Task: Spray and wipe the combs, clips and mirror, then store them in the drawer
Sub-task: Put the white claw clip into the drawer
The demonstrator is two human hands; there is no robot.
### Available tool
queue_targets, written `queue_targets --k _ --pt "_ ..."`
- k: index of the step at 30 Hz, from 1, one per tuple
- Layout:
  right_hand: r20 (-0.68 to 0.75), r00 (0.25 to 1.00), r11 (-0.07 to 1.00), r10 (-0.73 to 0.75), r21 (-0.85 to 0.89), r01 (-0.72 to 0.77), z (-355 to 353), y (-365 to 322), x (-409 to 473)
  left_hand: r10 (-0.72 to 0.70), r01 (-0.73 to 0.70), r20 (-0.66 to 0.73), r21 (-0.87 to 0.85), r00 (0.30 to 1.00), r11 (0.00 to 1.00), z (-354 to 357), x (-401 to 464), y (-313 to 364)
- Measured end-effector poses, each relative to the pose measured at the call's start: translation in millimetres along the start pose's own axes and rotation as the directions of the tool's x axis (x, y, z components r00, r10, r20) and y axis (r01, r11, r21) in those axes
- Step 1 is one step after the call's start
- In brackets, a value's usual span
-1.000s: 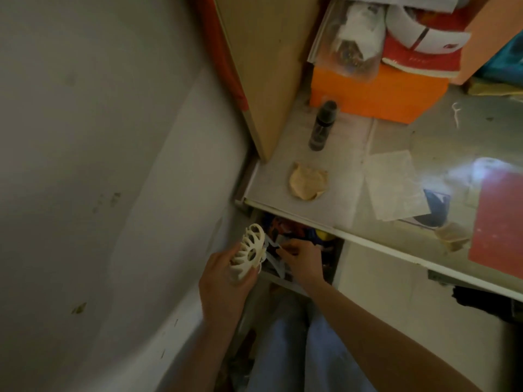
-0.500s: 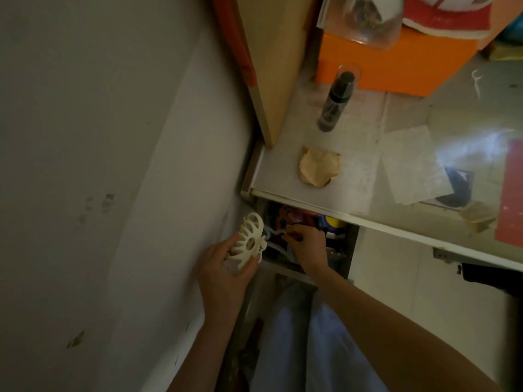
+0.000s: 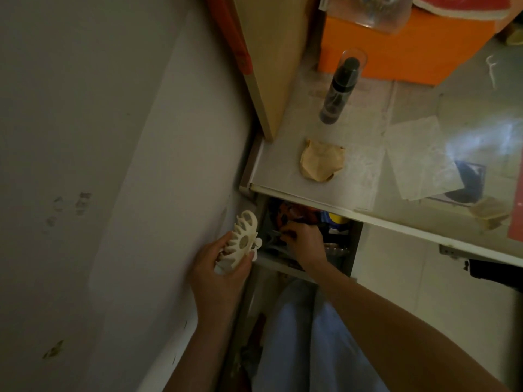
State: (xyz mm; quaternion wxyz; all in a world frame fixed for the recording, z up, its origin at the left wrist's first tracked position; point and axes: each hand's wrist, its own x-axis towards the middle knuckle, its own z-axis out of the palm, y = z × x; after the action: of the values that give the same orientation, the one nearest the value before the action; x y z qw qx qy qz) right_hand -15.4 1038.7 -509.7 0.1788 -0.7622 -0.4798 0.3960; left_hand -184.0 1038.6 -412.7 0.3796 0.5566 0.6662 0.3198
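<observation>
A view looking down from a person's head at a dim corner where a glass-topped desk (image 3: 325,176) meets a pale wall (image 3: 99,165) on the left. The left hand (image 3: 218,267) is raised just left of the open drawer (image 3: 352,250), its fingers and thumb curled around a cream-coloured claw hair clip (image 3: 242,241) with a ribbed, openwork shell; the clip stands tilted, its curved teeth fanning out above the fingers. The right hand (image 3: 304,244) reaches down into the drawer, fingers bent among the contents; it seems to pinch something thin and grey there, but the light is too poor to tell what it grips, or whether it grips at all. The drawer sits just under the desk's near edge and is crowded with dark, orange, yellow and blue items that cannot be made out. On the desk top, a crumpled tan cloth (image 3: 321,162) lies close to the near edge, above the drawer. Farther back stands a dark spray bottle (image 3: 338,91) with a clear cap, upright and apart from the cloth. Behind the bottle is an orange box (image 3: 396,49), and to its left a tall wooden panel (image 3: 268,52) rises from the desk. A sheet of pale paper (image 3: 418,157) lies flat to the right of the cloth. At the bottom, the person's lap in light blue fabric (image 3: 297,343) shows between the two forearms.
</observation>
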Motion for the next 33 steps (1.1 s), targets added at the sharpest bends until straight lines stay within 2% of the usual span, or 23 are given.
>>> queue_targets --k 7,13,17,20,22,28,33 --pt "0.051 0.999 0.999 -0.016 -0.051 0.019 3 4 5 -0.014 0.014 -0.003 -0.014 1.0 1.0 1 -3 -2" --pt "-0.006 0.996 0.995 -0.091 -0.038 0.09 -7 17 -14 -0.006 0.005 0.028 0.007 1.0 1.0 2 -7 -1" --pt "0.001 0.99 0.971 -0.141 -0.194 0.138 -18 40 -40 -0.052 0.052 0.051 0.001 0.997 0.999 5 -9 -4" --pt "0.103 0.989 0.905 -0.106 -0.401 0.138 -23 49 -67 -0.053 0.053 0.06 -0.009 0.997 0.999 8 -12 1" --pt "0.141 0.988 0.881 -0.064 -0.457 0.123 -23 50 -82 -0.054 0.055 0.054 -0.005 0.997 0.998 11 -14 3" --pt "0.226 0.968 0.908 0.107 -0.42 -0.003 -15 50 -87 -0.049 0.05 0.066 -0.007 0.997 0.999 15 -19 9" --pt "0.22 0.966 0.932 0.135 -0.359 -0.049 -13 49 -78 -0.044 0.043 0.066 0.019 0.997 0.999 15 -20 10"
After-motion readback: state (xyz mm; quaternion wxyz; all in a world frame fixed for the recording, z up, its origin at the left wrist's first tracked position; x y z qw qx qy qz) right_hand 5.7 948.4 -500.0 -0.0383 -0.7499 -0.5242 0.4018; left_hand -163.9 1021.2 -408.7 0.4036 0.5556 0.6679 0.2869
